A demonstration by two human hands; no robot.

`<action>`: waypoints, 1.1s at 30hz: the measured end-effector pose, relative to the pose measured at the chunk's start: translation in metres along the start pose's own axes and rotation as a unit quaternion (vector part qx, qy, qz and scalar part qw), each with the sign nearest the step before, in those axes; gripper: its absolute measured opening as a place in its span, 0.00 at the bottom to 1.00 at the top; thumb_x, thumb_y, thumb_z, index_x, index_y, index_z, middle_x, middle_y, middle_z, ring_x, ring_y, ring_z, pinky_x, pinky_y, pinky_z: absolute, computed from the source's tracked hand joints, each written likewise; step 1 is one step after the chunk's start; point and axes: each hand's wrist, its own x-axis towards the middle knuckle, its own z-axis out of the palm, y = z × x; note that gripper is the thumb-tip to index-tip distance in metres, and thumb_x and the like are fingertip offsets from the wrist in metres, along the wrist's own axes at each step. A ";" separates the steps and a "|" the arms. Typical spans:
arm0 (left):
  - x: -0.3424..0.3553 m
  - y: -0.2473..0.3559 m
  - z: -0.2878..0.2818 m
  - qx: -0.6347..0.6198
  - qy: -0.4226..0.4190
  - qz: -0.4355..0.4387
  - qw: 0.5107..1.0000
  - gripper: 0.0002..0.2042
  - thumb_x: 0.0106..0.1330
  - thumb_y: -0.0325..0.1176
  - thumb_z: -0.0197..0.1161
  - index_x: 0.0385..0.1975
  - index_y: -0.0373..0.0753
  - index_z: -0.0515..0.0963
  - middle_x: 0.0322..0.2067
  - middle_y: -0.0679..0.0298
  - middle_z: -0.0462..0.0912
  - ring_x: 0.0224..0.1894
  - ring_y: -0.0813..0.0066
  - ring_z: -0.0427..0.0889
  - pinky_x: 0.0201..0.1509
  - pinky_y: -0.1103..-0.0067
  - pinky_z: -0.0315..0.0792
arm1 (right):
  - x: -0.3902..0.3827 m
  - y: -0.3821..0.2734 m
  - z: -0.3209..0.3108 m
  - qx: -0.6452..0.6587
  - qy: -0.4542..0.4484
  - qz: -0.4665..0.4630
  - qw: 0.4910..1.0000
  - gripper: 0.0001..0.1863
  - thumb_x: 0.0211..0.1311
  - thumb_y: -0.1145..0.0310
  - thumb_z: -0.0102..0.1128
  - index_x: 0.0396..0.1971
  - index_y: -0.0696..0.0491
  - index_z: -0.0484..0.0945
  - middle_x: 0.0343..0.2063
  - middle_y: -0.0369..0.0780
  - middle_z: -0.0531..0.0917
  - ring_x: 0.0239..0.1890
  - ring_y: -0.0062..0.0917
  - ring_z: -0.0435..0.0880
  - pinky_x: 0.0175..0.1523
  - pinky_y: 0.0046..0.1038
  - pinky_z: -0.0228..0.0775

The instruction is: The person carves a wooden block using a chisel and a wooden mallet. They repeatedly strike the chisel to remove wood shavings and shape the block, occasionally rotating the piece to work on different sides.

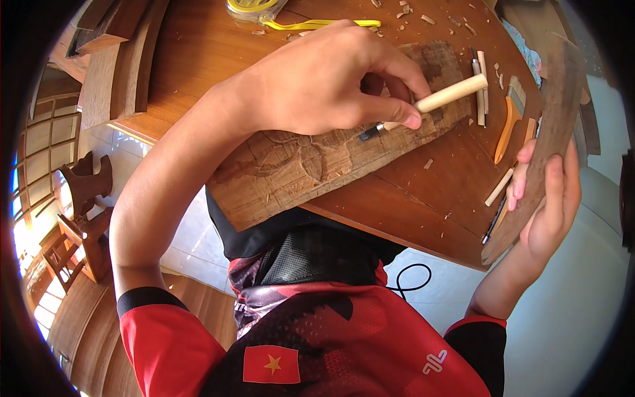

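Observation:
A brown wooden board (pixel 297 165) with a carved flower pattern lies tilted on a round wooden table (pixel 410 205). My left hand (pixel 331 79) rests on the board and grips a chisel (pixel 436 99) with a pale wooden handle; its dark blade touches the board. My right hand (pixel 549 192) is at the table's right edge, holding a long dark wooden mallet (pixel 549 132) upright beside the board.
Several more carving tools (pixel 509 119) with pale and orange handles lie on the table to the right of the board. A yellow tape measure (pixel 264 13) and wood chips sit at the far side. Wooden furniture pieces (pixel 86 192) stand at left. A black cable (pixel 410 281) lies on the white floor.

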 end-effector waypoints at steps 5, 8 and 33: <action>-0.002 -0.005 0.001 -0.016 0.008 0.012 1.000 0.13 0.67 0.34 0.73 0.46 0.33 0.86 0.32 0.57 0.90 0.36 0.71 0.90 0.41 0.75 0.80 | 0.001 0.006 0.005 -0.091 -0.054 0.041 0.994 0.22 0.80 0.67 0.47 0.64 0.66 0.70 0.36 0.45 0.81 0.22 0.16 0.74 0.24 0.19 0.66; 0.001 -0.005 0.002 0.011 0.011 0.025 1.000 0.14 0.67 0.34 0.73 0.46 0.33 0.86 0.32 0.56 0.90 0.34 0.71 0.89 0.39 0.76 0.79 | -0.001 0.001 -0.002 -0.028 0.004 0.027 0.999 0.24 0.80 0.68 0.50 0.68 0.65 0.68 0.35 0.43 0.81 0.22 0.16 0.74 0.25 0.18 0.66; -0.003 -0.005 0.005 0.019 -0.003 0.008 1.000 0.15 0.66 0.34 0.73 0.46 0.31 0.86 0.29 0.54 0.88 0.27 0.70 0.82 0.33 0.74 0.73 | -0.012 0.024 0.014 -0.075 -0.061 0.101 0.990 0.22 0.79 0.67 0.53 0.67 0.60 0.71 0.34 0.39 0.80 0.23 0.13 0.72 0.24 0.17 0.63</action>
